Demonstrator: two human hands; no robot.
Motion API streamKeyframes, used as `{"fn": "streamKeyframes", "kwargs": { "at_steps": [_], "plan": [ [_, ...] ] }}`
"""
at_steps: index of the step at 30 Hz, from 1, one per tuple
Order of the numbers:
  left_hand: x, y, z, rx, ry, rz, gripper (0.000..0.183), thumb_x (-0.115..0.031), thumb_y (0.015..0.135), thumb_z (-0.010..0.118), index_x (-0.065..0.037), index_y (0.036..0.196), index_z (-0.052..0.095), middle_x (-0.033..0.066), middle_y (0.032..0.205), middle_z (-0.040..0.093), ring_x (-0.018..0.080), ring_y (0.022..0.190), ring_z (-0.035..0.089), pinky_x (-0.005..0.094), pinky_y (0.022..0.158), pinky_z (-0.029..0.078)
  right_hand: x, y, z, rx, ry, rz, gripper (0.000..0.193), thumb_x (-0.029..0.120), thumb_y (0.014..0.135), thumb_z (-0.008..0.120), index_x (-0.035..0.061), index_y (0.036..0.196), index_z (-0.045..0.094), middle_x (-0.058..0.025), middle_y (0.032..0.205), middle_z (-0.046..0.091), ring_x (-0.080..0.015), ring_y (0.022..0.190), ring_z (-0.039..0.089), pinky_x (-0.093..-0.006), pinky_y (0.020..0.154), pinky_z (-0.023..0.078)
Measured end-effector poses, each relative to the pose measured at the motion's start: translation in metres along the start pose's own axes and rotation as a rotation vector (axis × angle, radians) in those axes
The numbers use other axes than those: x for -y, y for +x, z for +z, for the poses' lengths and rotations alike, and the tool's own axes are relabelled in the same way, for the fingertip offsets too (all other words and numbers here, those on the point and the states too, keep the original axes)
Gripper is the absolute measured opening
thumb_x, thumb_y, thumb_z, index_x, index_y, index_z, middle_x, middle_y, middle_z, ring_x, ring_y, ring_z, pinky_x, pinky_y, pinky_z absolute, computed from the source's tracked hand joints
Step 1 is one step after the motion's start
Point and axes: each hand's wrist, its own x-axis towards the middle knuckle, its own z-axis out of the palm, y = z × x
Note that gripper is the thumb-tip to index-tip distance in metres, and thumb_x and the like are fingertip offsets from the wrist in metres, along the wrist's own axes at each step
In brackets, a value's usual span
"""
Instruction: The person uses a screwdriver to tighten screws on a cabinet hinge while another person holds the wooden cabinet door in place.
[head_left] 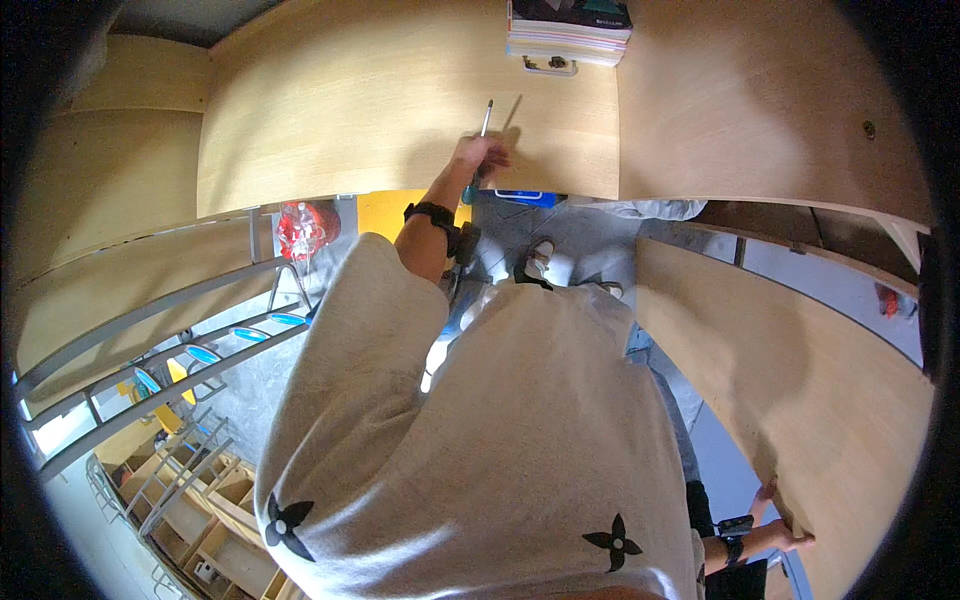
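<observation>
The left hand is closed around a screwdriver over the pale wooden surface. The screwdriver runs through the fingers: its slim metal shaft sticks out past them, dark tip pointing to the far side, while the green handle shows below the hand by the near edge. Beyond the tip, well apart from the fingers and a little to the right, a pale handle-shaped loop lies with small dark pieces (too small to name) just in front of a stack of books.

Far off at the lower right, the right hand is at the edge of a long wooden panel. Whether its fingers grip that edge or merely rest there, I cannot tell; the screwdriver is nowhere near them. Both wrists carry dark bands. A metal ladder with blue treads stands to the left, and a red bundle in clear plastic sits beyond its upper end, below the surface.
</observation>
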Motion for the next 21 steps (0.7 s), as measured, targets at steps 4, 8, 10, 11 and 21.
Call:
{"fn": "streamKeyframes", "kwargs": {
  "at_steps": [4, 8, 10, 11, 21],
  "plan": [
    [-0.001, 0.000, -0.003, 0.041, 0.059, -0.028, 0.024, -0.023, 0.082, 0.054, -0.001, 0.079, 0.064, 0.0121, 0.070, 0.066, 0.0177, 0.048, 0.057, 0.0282, 0.042, 0.043, 0.005, -0.008, 0.002, -0.011, 0.011, 0.046, 0.065, 0.047, 0.075, 0.063, 0.0001, 0.119, 0.050, -0.0151, 0.117, 0.052, -0.0327, 0.107, 0.050, -0.0494, 0.091, 0.039],
    [0.003, 0.003, -0.003, 0.023, 0.005, 0.025, 0.023, -0.023, 0.081, 0.056, -0.001, 0.077, 0.064, 0.0116, 0.068, 0.065, 0.0171, 0.049, 0.057, 0.0266, 0.042, 0.042, -0.011, 0.016, -0.015, 0.055, -0.026, -0.087, 0.044, 0.034, 0.088, 0.052, -0.0022, 0.114, 0.053, -0.0130, 0.111, 0.053, -0.0263, 0.099, 0.053, -0.0419, 0.086, 0.044],
    [0.006, 0.006, -0.006, 0.024, 0.022, 0.031, 0.024, -0.022, 0.081, 0.056, -0.001, 0.077, 0.064, 0.0130, 0.068, 0.066, 0.0193, 0.052, 0.061, 0.0283, 0.044, 0.045, -0.010, 0.011, -0.016, 0.050, -0.018, -0.071, 0.044, 0.034, 0.088, 0.052, -0.0022, 0.114, 0.053, -0.0129, 0.111, 0.053, -0.0261, 0.099, 0.053, -0.0418, 0.086, 0.044],
    [0.006, 0.007, -0.007, 0.023, 0.036, 0.036, 0.024, -0.022, 0.081, 0.057, 0.000, 0.076, 0.064, 0.0143, 0.068, 0.066, 0.0214, 0.056, 0.064, 0.0300, 0.046, 0.047, -0.011, 0.009, -0.017, 0.049, -0.014, -0.062, 0.044, 0.034, 0.088, 0.052, -0.0022, 0.114, 0.053, -0.0128, 0.111, 0.053, -0.0260, 0.099, 0.053, -0.0417, 0.086, 0.044],
    [0.008, 0.009, -0.008, 0.001, 0.004, -0.001, 0.022, -0.022, 0.083, 0.056, -0.002, 0.079, 0.064, 0.0114, 0.071, 0.066, 0.0184, 0.055, 0.062, 0.0281, 0.046, 0.045, -0.016, 0.006, -0.016, 0.071, -0.003, -0.043, 0.044, 0.033, 0.088, 0.052, -0.0023, 0.114, 0.053, -0.0124, 0.111, 0.053, -0.0251, 0.098, 0.053, -0.0408, 0.085, 0.044]
  ]
}}
